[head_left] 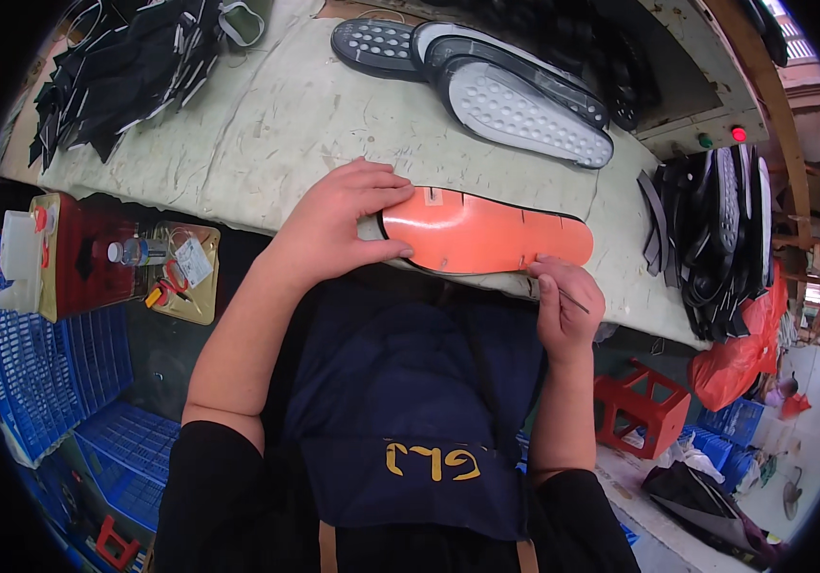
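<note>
Spread left fingers (383, 197) held only one end, so the tool (574, 302) right fingers (549, 296) pinched could skew the orange template (486, 230).

Brightly lit across the table (281, 134), shadowed beneath it, glaring white on the sole (496, 234), bent and blackened toward the rim.

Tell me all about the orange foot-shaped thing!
The orange sole-shaped piece looks smooth, shiny, perhaps plastic, with dark marks near its sides and some dark edging. It lies at the edge of the pale table, wider end left. The left hand holds that end; the right hand, with a thin tool, touches its near side.
</note>
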The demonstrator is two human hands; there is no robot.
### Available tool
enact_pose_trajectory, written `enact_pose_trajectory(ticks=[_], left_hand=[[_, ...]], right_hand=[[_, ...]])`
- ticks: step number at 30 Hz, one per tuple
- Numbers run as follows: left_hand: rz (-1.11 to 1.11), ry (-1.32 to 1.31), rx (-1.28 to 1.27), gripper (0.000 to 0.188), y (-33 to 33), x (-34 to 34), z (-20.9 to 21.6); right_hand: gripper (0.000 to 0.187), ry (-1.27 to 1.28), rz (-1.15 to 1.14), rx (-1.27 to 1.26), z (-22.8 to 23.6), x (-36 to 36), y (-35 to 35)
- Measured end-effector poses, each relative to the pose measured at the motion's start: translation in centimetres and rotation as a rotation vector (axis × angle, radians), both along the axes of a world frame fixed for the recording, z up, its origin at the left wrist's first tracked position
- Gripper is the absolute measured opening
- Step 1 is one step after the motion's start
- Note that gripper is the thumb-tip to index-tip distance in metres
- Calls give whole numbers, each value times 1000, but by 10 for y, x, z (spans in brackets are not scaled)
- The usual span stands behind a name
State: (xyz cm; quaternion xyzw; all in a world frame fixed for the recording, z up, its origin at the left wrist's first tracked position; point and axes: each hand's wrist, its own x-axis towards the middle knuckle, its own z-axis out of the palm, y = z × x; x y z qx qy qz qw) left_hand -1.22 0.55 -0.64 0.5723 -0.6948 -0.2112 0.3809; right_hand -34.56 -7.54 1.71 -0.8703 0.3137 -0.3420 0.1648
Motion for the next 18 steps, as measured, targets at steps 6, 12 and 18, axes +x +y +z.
enact_pose_trajectory(ticks=[6, 12, 18], left_hand=[[3, 13, -11, 64, 0, -1, -2], [12, 20, -9, 62, 2, -1, 2], [57, 27, 38, 70, 4, -6, 2]], right_hand=[[1, 59, 21, -83, 1, 3, 2], [5, -182, -18, 114, -7, -18, 10], [15, 36, -211, -123, 12, 18, -52]])
